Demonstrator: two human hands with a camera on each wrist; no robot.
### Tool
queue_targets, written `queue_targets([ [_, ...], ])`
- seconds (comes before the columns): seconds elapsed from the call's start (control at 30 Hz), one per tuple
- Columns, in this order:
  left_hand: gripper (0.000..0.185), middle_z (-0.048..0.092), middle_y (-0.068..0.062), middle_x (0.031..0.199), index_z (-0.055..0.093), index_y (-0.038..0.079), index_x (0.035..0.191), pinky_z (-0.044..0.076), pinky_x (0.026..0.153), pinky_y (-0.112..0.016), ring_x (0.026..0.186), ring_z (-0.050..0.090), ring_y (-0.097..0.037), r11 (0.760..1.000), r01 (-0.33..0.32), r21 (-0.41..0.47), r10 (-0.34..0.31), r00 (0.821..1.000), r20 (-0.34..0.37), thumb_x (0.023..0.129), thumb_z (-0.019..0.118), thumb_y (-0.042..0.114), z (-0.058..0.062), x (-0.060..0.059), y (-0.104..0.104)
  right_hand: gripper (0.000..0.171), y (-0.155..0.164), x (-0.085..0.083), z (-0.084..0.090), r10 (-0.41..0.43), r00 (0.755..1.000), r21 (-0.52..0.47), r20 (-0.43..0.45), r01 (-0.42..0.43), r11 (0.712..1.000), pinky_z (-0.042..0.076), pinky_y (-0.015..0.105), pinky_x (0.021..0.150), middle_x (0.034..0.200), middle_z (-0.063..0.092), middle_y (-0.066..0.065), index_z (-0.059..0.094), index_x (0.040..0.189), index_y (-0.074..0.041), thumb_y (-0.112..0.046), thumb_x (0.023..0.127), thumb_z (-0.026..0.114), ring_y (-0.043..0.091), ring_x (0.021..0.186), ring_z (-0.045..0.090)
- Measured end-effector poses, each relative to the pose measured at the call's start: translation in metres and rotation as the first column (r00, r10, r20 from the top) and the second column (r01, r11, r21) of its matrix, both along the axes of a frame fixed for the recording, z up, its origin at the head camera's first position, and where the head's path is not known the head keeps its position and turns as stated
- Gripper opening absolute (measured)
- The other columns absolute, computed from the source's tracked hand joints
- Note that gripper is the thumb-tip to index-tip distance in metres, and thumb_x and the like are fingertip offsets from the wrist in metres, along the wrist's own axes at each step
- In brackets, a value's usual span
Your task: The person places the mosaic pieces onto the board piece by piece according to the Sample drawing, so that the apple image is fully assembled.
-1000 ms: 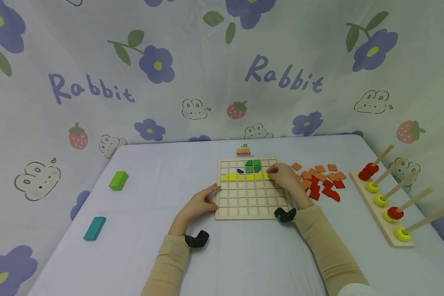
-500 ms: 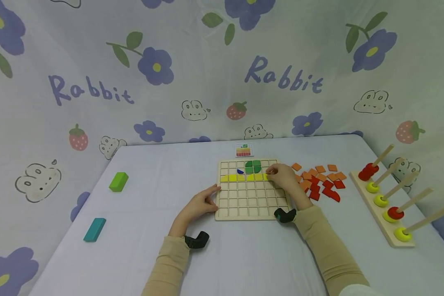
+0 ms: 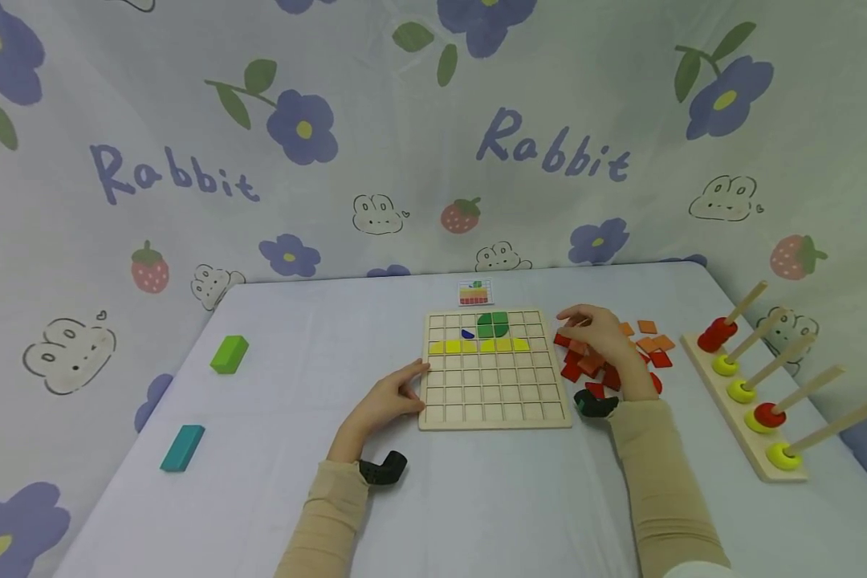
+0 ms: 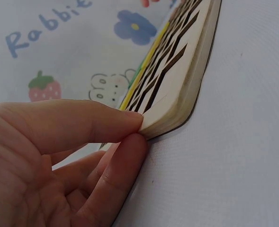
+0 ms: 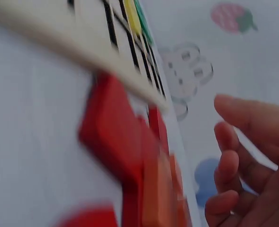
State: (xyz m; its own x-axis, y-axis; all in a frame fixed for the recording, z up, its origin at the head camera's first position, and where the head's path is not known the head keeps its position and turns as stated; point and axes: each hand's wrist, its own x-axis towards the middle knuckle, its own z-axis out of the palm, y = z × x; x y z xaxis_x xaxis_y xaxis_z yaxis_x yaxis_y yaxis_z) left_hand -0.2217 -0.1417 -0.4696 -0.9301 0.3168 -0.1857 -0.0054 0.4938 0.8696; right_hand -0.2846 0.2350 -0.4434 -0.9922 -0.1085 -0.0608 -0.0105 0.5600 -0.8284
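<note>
A wooden grid board (image 3: 494, 393) lies on the table, with a row of yellow tiles (image 3: 453, 347), a round green shape (image 3: 493, 325) and a small blue piece (image 3: 468, 334) in it. At the board's left edge, my left hand (image 3: 386, 399) holds the rim; in the left wrist view thumb and finger pinch it near a corner. My right hand (image 3: 598, 333) hovers over a heap of red tiles (image 3: 572, 371) and orange tiles (image 3: 647, 327), right of the board. Its fingers are loosely bent and apart in the right wrist view, with nothing seen between them.
A small pattern card (image 3: 475, 292) lies behind the board. To the right stands a wooden peg rack (image 3: 747, 425) with red and yellow rings. A green block (image 3: 229, 354) and a teal block (image 3: 183, 448) lie at the left. A printed curtain hangs behind the table.
My right hand has moved right, from the end of the yellow row to above the loose tiles, leaving the last yellow tile uncovered. The left hand stays at the board's edge.
</note>
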Motion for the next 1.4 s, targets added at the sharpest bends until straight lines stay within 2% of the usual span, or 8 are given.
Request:
queue_targets([
  [0.17, 0.069, 0.028, -0.004, 0.15, 0.046, 0.014, 0.137, 0.042, 0.064, -0.027, 0.071, 0.051, -0.015, 1.0, -0.005, -0.006, 0.005, 1.0, 0.006, 0.074, 0.07, 0.001, 0.001, 0.0, 0.001, 0.041, 0.029, 0.005, -0.003, 0.016, 0.998, 0.022, 0.065, -0.017, 1.0, 0.046, 0.03, 0.07, 0.11, 0.055, 0.016, 0.056, 0.12, -0.005, -0.024, 0.085, 0.066, 0.026, 0.089, 0.051],
  [0.3, 0.069, 0.029, -0.004, 0.15, 0.046, 0.014, 0.137, 0.042, 0.063, -0.026, 0.071, 0.051, -0.015, 1.0, -0.009, -0.006, 0.009, 1.0, 0.009, 0.074, 0.07, 0.0, 0.002, 0.001, 0.001, 0.045, 0.044, 0.008, -0.007, 0.017, 0.994, 0.082, 0.107, -0.025, 0.996, 0.045, 0.031, 0.068, 0.112, 0.052, 0.017, 0.054, 0.124, -0.006, -0.026, 0.085, 0.065, 0.029, 0.094, 0.047],
  [0.53, 0.069, 0.029, -0.005, 0.15, 0.047, 0.013, 0.136, 0.041, 0.062, -0.026, 0.071, 0.049, -0.015, 1.0, -0.006, 0.004, 0.006, 1.0, -0.002, 0.073, 0.07, -0.001, 0.001, 0.001, 0.001, 0.049, 0.056, 0.008, -0.014, -0.007, 0.987, 0.167, 0.163, -0.021, 0.986, 0.047, 0.03, 0.057, 0.112, 0.051, 0.021, 0.054, 0.125, -0.002, -0.023, 0.083, 0.068, 0.024, 0.071, 0.05],
  [0.7, 0.069, 0.03, -0.005, 0.15, 0.047, 0.013, 0.136, 0.041, 0.062, -0.025, 0.07, 0.049, -0.015, 1.0, -0.005, 0.006, 0.005, 1.0, -0.003, 0.073, 0.07, -0.001, 0.001, 0.001, 0.001, 0.048, 0.056, 0.009, -0.013, -0.005, 0.989, 0.185, 0.145, -0.022, 0.982, 0.047, 0.03, 0.056, 0.115, 0.051, 0.024, 0.056, 0.122, 0.0, -0.024, 0.082, 0.069, 0.021, 0.065, 0.051],
  [0.9, 0.069, 0.029, -0.005, 0.15, 0.047, 0.013, 0.137, 0.041, 0.062, -0.025, 0.071, 0.05, -0.015, 1.0, -0.006, 0.007, 0.006, 1.0, -0.004, 0.073, 0.07, -0.001, 0.001, 0.001, 0.001, 0.051, 0.037, 0.011, -0.003, 0.017, 0.993, 0.16, 0.119, -0.036, 0.986, 0.046, 0.03, 0.061, 0.113, 0.055, 0.019, 0.057, 0.121, -0.007, -0.034, 0.079, 0.071, 0.026, 0.083, 0.05],
  [1.03, 0.069, 0.029, -0.005, 0.15, 0.047, 0.013, 0.137, 0.041, 0.062, -0.026, 0.07, 0.05, -0.015, 1.0, -0.004, 0.006, 0.004, 1.0, -0.003, 0.074, 0.07, 0.0, 0.0, 0.002, 0.001, 0.047, 0.012, 0.008, 0.0, 0.12, 0.989, 0.123, 0.084, -0.13, 0.984, 0.042, 0.031, 0.071, 0.107, 0.057, 0.012, 0.061, 0.116, -0.01, -0.034, 0.077, 0.073, 0.025, 0.092, 0.048],
  [1.2, 0.068, 0.029, -0.005, 0.15, 0.046, 0.013, 0.137, 0.041, 0.062, -0.025, 0.07, 0.05, -0.015, 1.0, 0.009, 0.005, -0.009, 1.0, -0.01, 0.074, 0.07, 0.0, 0.0, 0.002, 0.0, 0.041, -0.013, 0.004, -0.003, 0.253, 0.967, 0.099, 0.036, -0.255, 0.962, 0.041, 0.031, 0.071, 0.097, 0.06, 0.007, 0.064, 0.109, -0.01, -0.029, 0.075, 0.076, 0.022, 0.083, 0.048],
  [1.4, 0.068, 0.029, -0.006, 0.15, 0.046, 0.012, 0.137, 0.041, 0.061, -0.024, 0.07, 0.049, -0.014, 1.0, 0.015, 0.004, -0.015, 1.0, -0.025, 0.074, 0.07, 0.0, 0.0, 0.001, 0.0, 0.032, -0.026, 0.004, -0.004, 0.285, 0.958, 0.031, 0.026, -0.286, 0.958, 0.036, 0.03, 0.065, 0.085, 0.054, 0.005, 0.06, 0.095, -0.008, -0.024, 0.073, 0.078, 0.021, 0.074, 0.044],
])
